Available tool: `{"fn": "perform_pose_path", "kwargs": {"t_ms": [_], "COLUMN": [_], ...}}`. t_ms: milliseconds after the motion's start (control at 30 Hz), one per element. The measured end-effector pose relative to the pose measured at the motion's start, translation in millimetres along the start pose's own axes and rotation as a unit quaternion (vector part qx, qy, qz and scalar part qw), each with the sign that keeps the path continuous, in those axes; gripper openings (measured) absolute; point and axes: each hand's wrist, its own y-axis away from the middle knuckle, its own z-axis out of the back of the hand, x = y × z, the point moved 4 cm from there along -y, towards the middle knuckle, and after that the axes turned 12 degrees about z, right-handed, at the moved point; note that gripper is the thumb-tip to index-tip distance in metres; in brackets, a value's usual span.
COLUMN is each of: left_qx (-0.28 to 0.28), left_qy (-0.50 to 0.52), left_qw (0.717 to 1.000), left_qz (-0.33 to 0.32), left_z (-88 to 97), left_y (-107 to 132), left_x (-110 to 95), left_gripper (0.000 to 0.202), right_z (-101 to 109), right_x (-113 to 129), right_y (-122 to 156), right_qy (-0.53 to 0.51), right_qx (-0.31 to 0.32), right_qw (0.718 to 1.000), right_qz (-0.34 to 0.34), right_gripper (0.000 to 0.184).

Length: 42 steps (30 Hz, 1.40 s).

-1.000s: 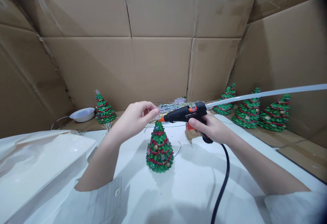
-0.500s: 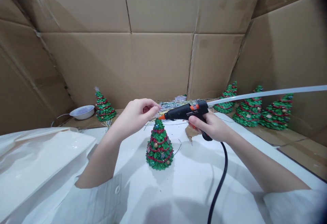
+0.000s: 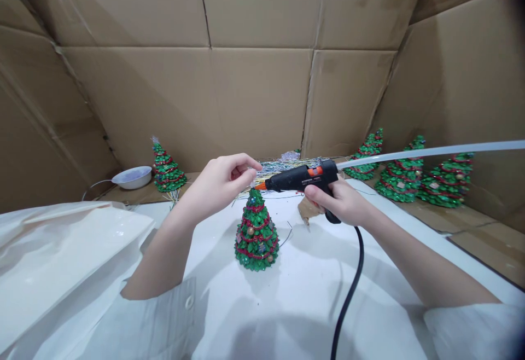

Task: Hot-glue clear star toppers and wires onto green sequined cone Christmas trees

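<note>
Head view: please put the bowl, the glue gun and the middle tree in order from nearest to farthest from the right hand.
1. Glue gun: held in the right hand.
2. Middle tree: upright on the white table, left of that hand.
3. Bowl: at the far left, farthest away.

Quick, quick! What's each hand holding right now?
Left hand: curled by the top of the green tree; can't tell whether it's pinching anything.
Right hand: closed around the black glue gun.
</note>
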Motion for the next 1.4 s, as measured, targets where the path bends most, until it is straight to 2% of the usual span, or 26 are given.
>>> {"fn": "perform_pose_path", "kwargs": {"t_ms": [233,833,1100,1400], "left_qx": [0.001,0.015,0.014,0.013], "left_qy": [0.003,-0.004,0.025,-0.001], "left_qw": [1.000,1.000,0.999,1.000], "left_qz": [0.008,-0.016,0.018,-0.006], "left_z": [-0.7,1.2,1.1,4.7], "left_y": [0,1,2,2], "left_x": [0,0,2,0], "left_gripper": [0.027,0.030,0.027,0.025], "right_z": [0,-3,-4,-4], "right_x": [-3,-18,-17,-19], "right_y": [0,3,2,2], "right_qy": [0.003,-0.090,-0.092,-0.118], "right_qx": [-0.004,-0.013,-0.011,-0.020], "right_qw": [1.000,0.995,0.995,0.992], "right_qz": [0.005,-0.029,-0.029,-0.026], "right_gripper": [0.045,0.050,0.051,0.051]}}
